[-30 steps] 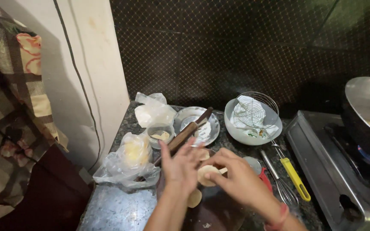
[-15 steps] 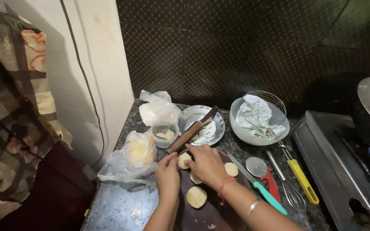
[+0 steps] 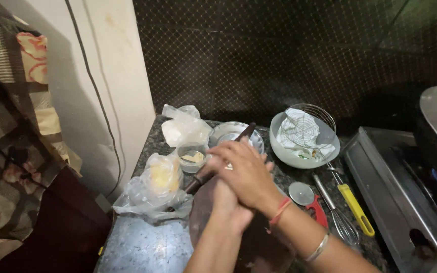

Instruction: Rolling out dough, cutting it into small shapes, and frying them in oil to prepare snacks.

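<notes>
Both hands are pressed together, palm to palm, over the far part of a dark round rolling board near the front edge of the speckled stone counter. The right hand lies on top with fingers stretched flat toward the left, covering the left hand, whose palm faces up beneath it. Whatever sits between the palms is hidden, possibly a small piece of dough, so I cannot tell what either hand has hold of.

A dark wooden rolling pin lies just under and behind the hands. Its long axis runs on a diagonal, one end pointing to the back right over a steel plate, the other pointing front left toward the plastic bags; its middle is hidden by the right hand.

Toward the left edge of the counter lie a clear bag with something yellow inside and a small glass bowl; a crumpled white bag sits near the back left corner. Right of the plate is a pale bowl with a wire skimmer across it. Near the right edge, by the stove, lie a round red-handled cutter, a whisk and a yellow-handled tool
</notes>
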